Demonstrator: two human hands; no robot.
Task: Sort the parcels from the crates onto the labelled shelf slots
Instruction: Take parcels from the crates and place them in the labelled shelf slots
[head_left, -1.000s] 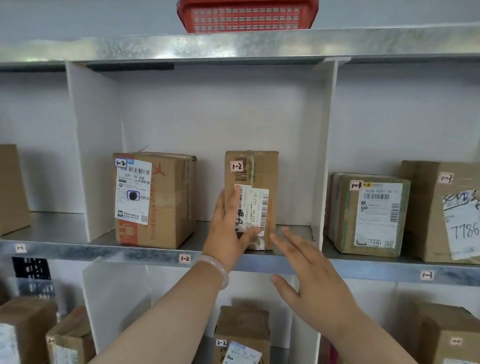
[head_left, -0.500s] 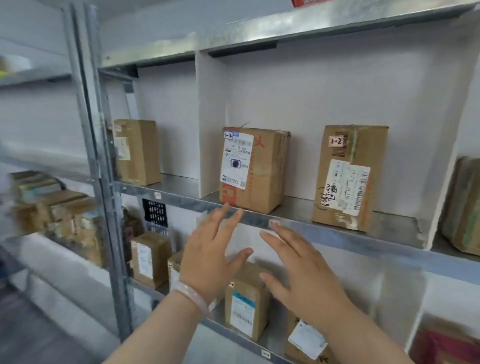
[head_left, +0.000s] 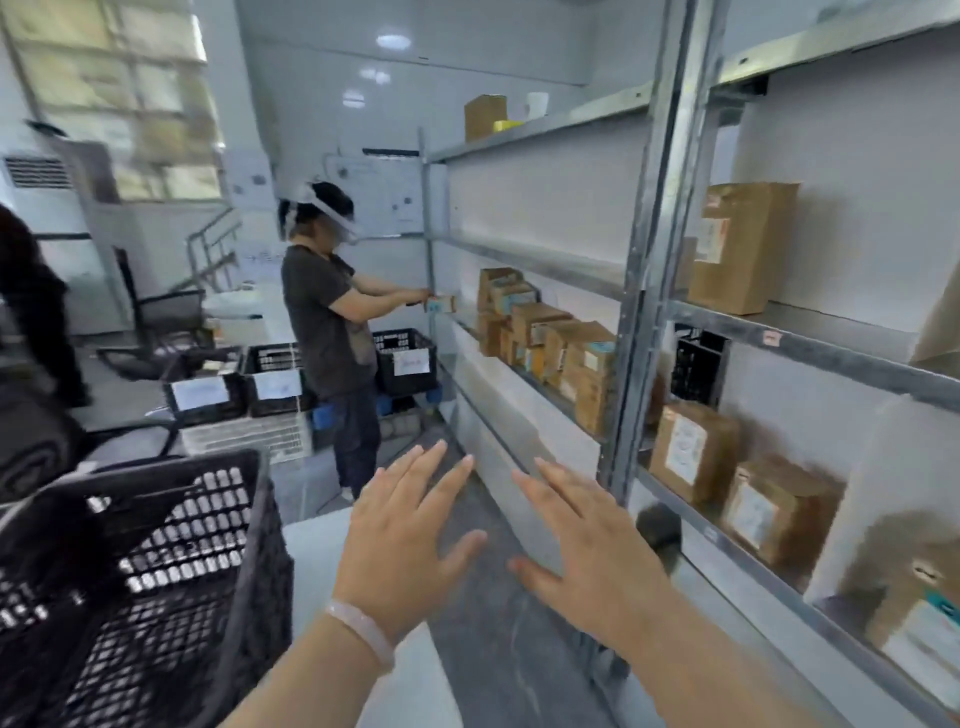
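My left hand (head_left: 405, 540) and my right hand (head_left: 582, 551) hover side by side over the aisle floor, fingers spread, holding nothing. A pale bangle sits on my left wrist. A black plastic crate (head_left: 130, 587) stands at the lower left, close to my left arm; its inside is not clear. The metal shelf unit (head_left: 649, 291) runs along the right. Brown cardboard parcels stand on it: one tall parcel (head_left: 737, 249) on the upper level, two labelled parcels (head_left: 691, 452) lower down, and a row of several parcels (head_left: 550, 343) further along.
Another person (head_left: 332, 332) stands at the far shelf holding a small box. Black crates with paper labels (head_left: 405, 364) and a white crate (head_left: 244, 436) sit on the floor behind that person. A black chair (head_left: 156, 332) and part of a second person (head_left: 31, 301) are at the left.
My view has swung left, away from the shelf slot to the aisle and the black crate. My left hand let go of the tall parcel; both hands dropped away from the shelf, empty.
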